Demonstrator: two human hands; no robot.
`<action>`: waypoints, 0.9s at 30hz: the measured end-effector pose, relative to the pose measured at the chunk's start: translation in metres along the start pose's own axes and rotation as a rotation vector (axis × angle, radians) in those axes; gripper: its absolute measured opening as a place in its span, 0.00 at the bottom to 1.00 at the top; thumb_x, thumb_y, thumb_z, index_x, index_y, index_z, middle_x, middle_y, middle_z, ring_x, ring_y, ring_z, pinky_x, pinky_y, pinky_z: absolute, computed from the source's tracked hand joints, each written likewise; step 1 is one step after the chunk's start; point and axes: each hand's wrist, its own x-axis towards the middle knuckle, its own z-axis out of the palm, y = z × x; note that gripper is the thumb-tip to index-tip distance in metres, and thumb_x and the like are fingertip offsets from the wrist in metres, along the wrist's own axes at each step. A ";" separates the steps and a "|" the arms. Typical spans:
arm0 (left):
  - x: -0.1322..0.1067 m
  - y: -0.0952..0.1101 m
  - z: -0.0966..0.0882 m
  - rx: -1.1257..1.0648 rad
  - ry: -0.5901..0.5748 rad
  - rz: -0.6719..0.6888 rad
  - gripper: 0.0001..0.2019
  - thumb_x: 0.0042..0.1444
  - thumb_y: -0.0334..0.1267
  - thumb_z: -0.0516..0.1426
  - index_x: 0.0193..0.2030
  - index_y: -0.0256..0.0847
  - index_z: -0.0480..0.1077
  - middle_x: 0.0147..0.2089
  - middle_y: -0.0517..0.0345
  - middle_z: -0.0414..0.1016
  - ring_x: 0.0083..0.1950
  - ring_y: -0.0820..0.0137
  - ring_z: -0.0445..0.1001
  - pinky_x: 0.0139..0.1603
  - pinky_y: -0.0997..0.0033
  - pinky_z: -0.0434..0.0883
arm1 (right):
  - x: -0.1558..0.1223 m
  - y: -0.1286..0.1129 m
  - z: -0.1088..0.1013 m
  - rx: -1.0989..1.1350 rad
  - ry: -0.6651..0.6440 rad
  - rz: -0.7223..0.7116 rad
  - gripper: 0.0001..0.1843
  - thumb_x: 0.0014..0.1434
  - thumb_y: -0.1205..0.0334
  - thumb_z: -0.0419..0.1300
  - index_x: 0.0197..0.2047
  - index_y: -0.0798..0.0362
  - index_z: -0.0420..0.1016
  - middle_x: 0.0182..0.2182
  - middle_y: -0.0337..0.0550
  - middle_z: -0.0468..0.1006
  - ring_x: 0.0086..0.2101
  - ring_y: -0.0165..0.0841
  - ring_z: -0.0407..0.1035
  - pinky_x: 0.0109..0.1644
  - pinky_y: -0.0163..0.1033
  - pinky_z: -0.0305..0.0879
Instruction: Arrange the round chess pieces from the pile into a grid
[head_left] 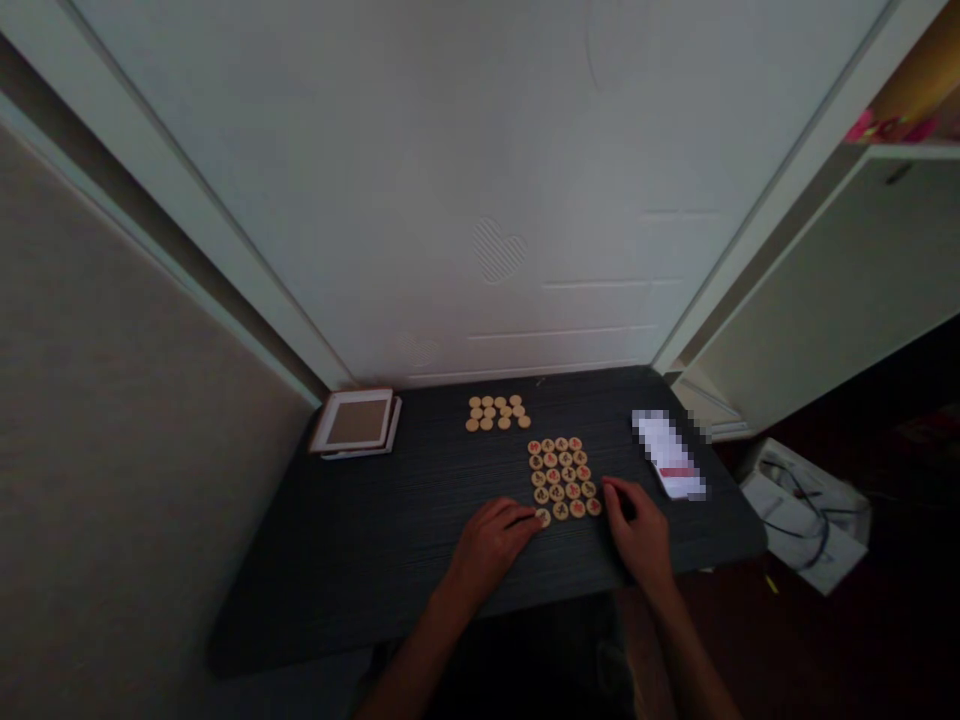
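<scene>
On a dark table (360, 540) lies a grid of round wooden game pieces (562, 475) with red and dark marks, face up. My left hand (491, 545) rests at the grid's near left corner, its fingertips touching the nearest piece (543, 517). My right hand (637, 530) lies flat just right of the grid's near edge, fingers apart, holding nothing. Further back sits a second cluster of plain wooden pieces (496, 412), blank side up.
A shallow box with its lid (354, 424) sits at the table's back left. A blurred white item (670, 455) lies at the right. White wall panels stand behind; a cabinet (825, 300) is to the right, with papers and cables (806, 515) on the floor.
</scene>
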 end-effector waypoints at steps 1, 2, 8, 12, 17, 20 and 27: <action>0.000 0.000 0.000 -0.002 -0.003 0.001 0.13 0.67 0.33 0.56 0.54 0.51 0.76 0.51 0.55 0.81 0.51 0.60 0.76 0.54 0.56 0.74 | 0.000 0.000 0.000 0.000 -0.001 0.001 0.18 0.67 0.49 0.55 0.47 0.51 0.81 0.41 0.49 0.83 0.39 0.40 0.77 0.45 0.44 0.73; 0.000 0.000 0.001 -0.005 -0.007 0.001 0.13 0.67 0.33 0.56 0.54 0.51 0.76 0.52 0.55 0.81 0.51 0.60 0.76 0.54 0.56 0.73 | 0.000 0.000 0.000 0.000 -0.001 0.001 0.18 0.67 0.49 0.55 0.47 0.51 0.81 0.41 0.49 0.83 0.39 0.40 0.77 0.45 0.44 0.73; 0.000 -0.001 0.004 0.006 -0.003 -0.003 0.13 0.68 0.33 0.56 0.55 0.51 0.76 0.52 0.55 0.80 0.52 0.60 0.76 0.54 0.57 0.73 | -0.001 0.002 0.002 -0.002 0.000 -0.012 0.17 0.66 0.50 0.57 0.46 0.51 0.81 0.41 0.48 0.83 0.39 0.41 0.78 0.44 0.44 0.74; 0.002 0.000 0.004 0.005 0.022 -0.018 0.12 0.67 0.33 0.56 0.52 0.50 0.77 0.50 0.55 0.81 0.49 0.60 0.76 0.52 0.57 0.75 | -0.001 0.002 0.002 -0.001 -0.006 -0.025 0.17 0.66 0.50 0.56 0.47 0.51 0.80 0.41 0.48 0.83 0.39 0.41 0.78 0.44 0.44 0.74; 0.004 0.000 0.006 0.008 0.057 -0.010 0.11 0.67 0.34 0.57 0.51 0.49 0.78 0.49 0.55 0.82 0.48 0.62 0.77 0.51 0.59 0.75 | -0.001 0.003 0.003 -0.002 -0.027 -0.022 0.16 0.67 0.52 0.56 0.47 0.51 0.80 0.41 0.48 0.83 0.40 0.40 0.78 0.45 0.44 0.73; 0.004 -0.001 0.009 0.024 0.105 0.011 0.10 0.68 0.35 0.56 0.50 0.48 0.78 0.47 0.56 0.82 0.46 0.64 0.77 0.48 0.61 0.76 | -0.002 0.005 0.003 -0.005 -0.030 -0.029 0.15 0.67 0.52 0.56 0.47 0.51 0.80 0.41 0.48 0.83 0.40 0.40 0.77 0.46 0.44 0.73; 0.006 0.000 0.010 0.072 0.133 0.031 0.08 0.68 0.35 0.57 0.47 0.45 0.78 0.46 0.58 0.82 0.45 0.65 0.77 0.47 0.62 0.77 | -0.001 0.003 0.003 -0.019 -0.034 -0.045 0.13 0.67 0.54 0.57 0.47 0.51 0.79 0.41 0.47 0.83 0.40 0.40 0.77 0.46 0.44 0.73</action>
